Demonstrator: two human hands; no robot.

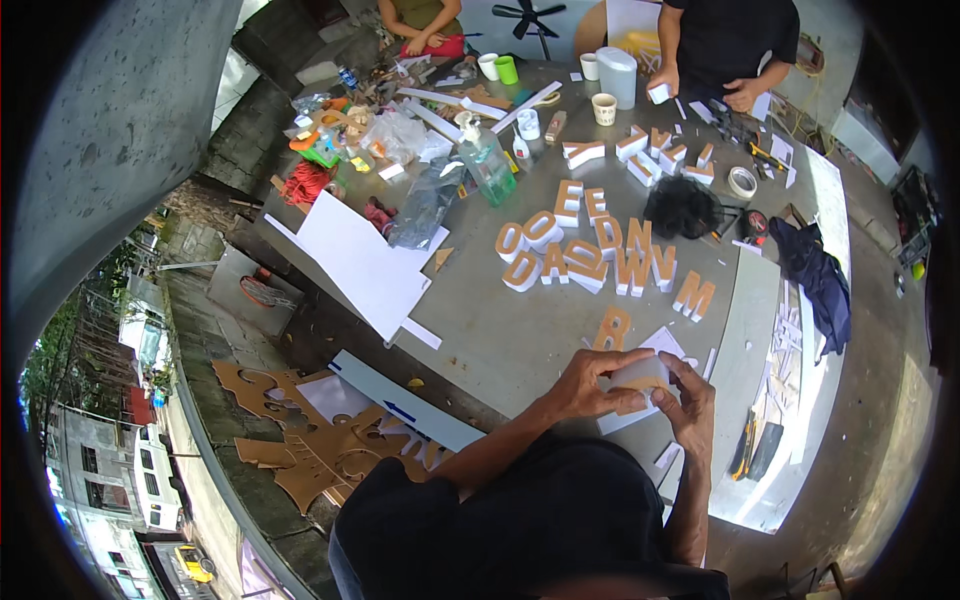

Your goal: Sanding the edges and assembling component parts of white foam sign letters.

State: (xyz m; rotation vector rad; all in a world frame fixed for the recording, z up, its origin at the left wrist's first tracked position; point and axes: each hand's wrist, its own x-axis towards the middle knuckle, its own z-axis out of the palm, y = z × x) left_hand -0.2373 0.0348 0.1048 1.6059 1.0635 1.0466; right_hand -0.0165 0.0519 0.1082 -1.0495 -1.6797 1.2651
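Between both hands I hold a block letter [640, 372] with white sides and some brown cardboard showing; which letter it is I cannot tell. My left hand [589, 384] grips it from the left, thumb underneath. On the other side, the fingers and thumb of my right hand [688, 397] press against it. Just beyond stands a brown-faced letter B [613, 328]. White sheet pieces [670, 341] lie under and behind my hands. Farther up the table are a letter M [694, 296] and a cluster of letters, among them a W [632, 271] and an A [554, 265].
A large white sheet [367, 262] overhangs the table's left edge. A pump bottle [487, 169] of green liquid stands mid-table near clutter. Cutters [744, 444] lie on a white board at right. Across the table, a person [727, 45] holds a white piece; another person [424, 22] sits nearby.
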